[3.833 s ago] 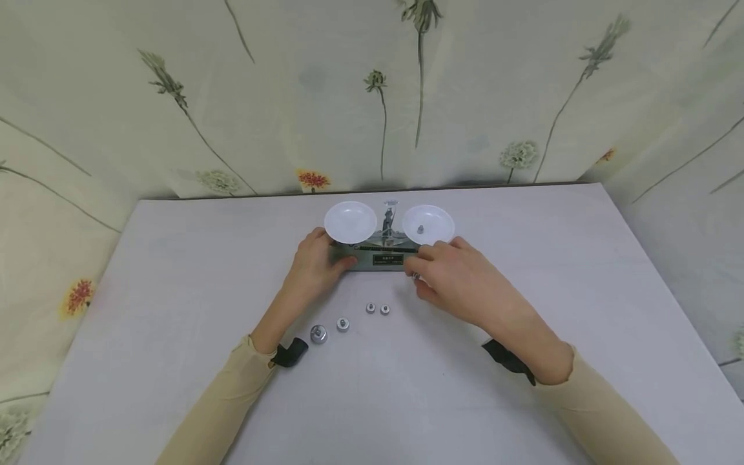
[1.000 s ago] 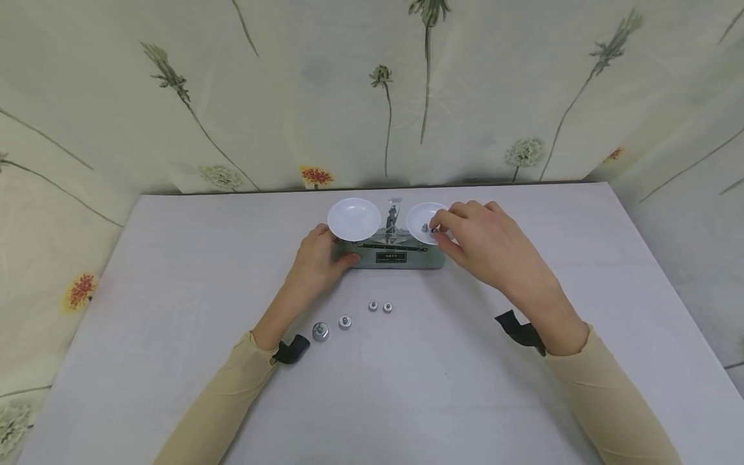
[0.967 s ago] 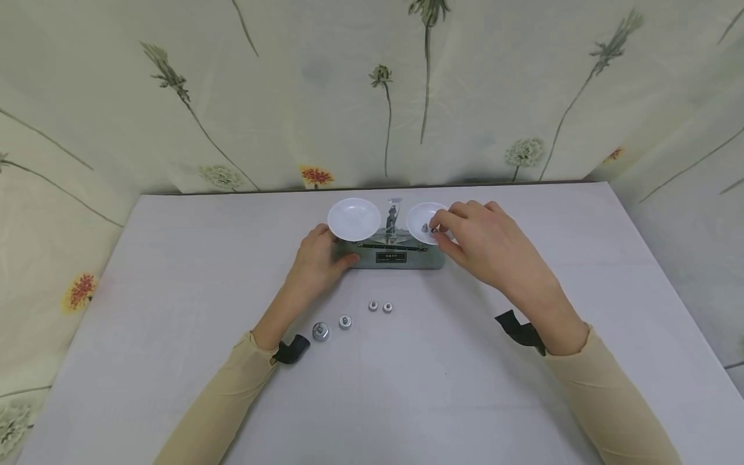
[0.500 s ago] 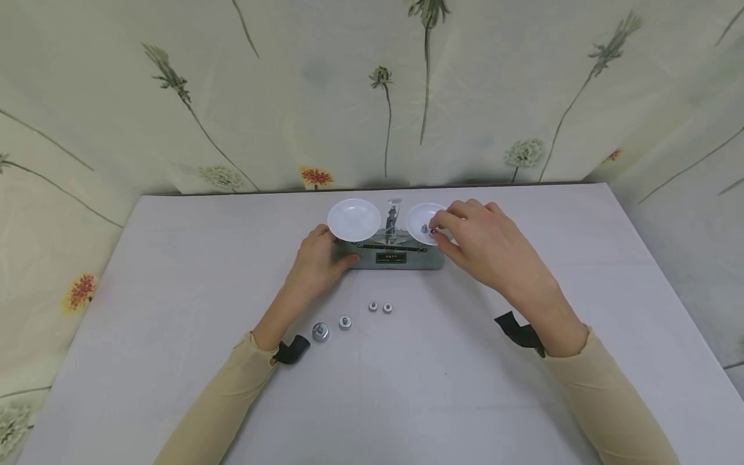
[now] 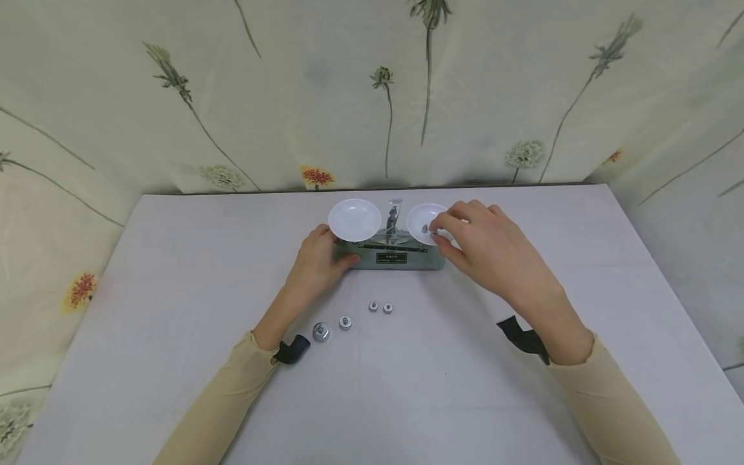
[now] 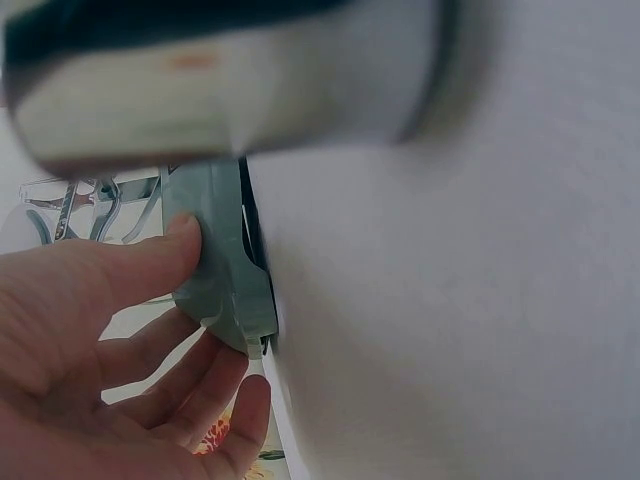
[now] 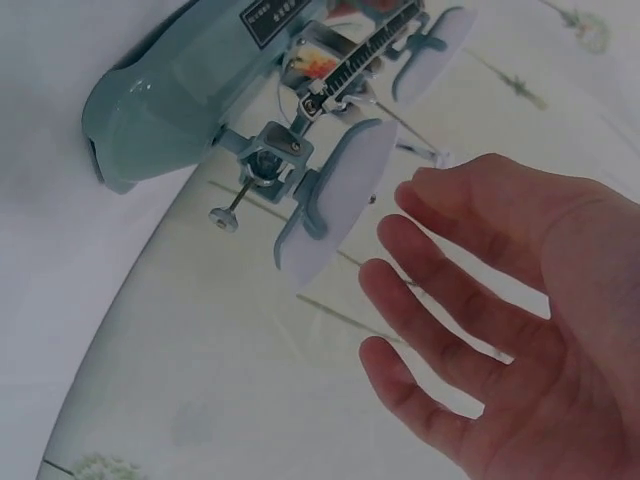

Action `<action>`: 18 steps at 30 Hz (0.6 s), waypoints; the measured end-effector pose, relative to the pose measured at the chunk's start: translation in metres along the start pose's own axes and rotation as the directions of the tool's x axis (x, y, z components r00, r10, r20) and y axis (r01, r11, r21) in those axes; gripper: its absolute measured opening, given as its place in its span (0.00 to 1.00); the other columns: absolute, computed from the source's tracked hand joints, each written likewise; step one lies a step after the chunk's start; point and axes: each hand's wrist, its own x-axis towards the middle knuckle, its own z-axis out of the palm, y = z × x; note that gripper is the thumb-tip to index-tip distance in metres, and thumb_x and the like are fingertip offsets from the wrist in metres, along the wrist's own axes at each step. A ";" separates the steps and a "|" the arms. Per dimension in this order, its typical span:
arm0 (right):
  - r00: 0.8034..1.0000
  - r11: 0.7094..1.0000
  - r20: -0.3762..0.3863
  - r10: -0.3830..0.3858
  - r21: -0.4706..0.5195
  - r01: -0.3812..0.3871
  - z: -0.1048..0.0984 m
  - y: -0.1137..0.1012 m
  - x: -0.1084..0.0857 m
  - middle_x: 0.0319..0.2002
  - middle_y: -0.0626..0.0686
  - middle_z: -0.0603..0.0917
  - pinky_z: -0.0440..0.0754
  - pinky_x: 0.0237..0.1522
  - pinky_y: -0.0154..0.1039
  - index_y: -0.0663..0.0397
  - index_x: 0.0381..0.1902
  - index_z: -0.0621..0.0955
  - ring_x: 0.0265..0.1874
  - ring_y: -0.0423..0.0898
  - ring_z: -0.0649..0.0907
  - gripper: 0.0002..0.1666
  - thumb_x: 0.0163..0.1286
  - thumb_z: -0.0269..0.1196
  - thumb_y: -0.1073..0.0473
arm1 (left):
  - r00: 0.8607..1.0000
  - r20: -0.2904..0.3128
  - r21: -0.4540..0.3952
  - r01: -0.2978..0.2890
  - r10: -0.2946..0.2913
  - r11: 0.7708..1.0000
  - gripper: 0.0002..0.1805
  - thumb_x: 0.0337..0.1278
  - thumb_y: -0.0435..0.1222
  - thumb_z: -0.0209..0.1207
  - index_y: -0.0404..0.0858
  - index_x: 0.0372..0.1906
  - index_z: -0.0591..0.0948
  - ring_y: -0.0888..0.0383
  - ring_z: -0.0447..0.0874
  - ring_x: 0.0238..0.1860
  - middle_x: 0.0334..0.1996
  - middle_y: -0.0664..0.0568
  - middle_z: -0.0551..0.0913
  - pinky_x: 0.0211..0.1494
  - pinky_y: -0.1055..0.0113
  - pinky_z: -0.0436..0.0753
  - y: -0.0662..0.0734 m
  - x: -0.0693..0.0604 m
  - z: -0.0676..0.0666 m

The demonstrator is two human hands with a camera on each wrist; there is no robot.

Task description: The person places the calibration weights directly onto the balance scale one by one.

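A green balance scale (image 5: 392,256) with two white pans stands near the table's far edge. My left hand (image 5: 314,261) grips the left end of its base; in the left wrist view the thumb lies along the green base (image 6: 215,250). Nothing lies in the left pan (image 5: 354,220). A small metal weight (image 5: 425,228) rests in the right pan (image 5: 415,216). Over that pan, my right hand (image 5: 494,252) pinches another small weight (image 5: 434,232) between thumb and index finger; it is mostly covered. In the right wrist view, the other fingers of that hand (image 7: 510,310) are loosely bent.
Several metal weights stand before the scale: a large weight (image 5: 321,332), a medium weight (image 5: 345,322) and two small weights (image 5: 374,306) side by side. A white cloth covers the table (image 5: 407,400). A flower-print curtain (image 5: 325,97) hangs behind it.
From in front of the base, my right hand has risen with the small weight to the right pan, then shifted barely rightward. The left hand keeps its grip on the base.
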 end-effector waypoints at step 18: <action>0.984 0.984 -0.018 -0.175 0.022 0.175 0.001 -0.016 -0.005 0.42 0.51 0.88 0.80 0.46 0.47 0.52 0.48 0.87 0.40 0.51 0.85 0.11 0.69 0.73 0.65 | 1.000 -0.007 0.000 -0.011 0.011 1.000 0.36 0.61 0.39 0.76 0.30 0.71 0.78 0.38 0.80 0.71 0.66 0.34 0.83 0.78 0.42 0.78 -0.004 0.001 0.002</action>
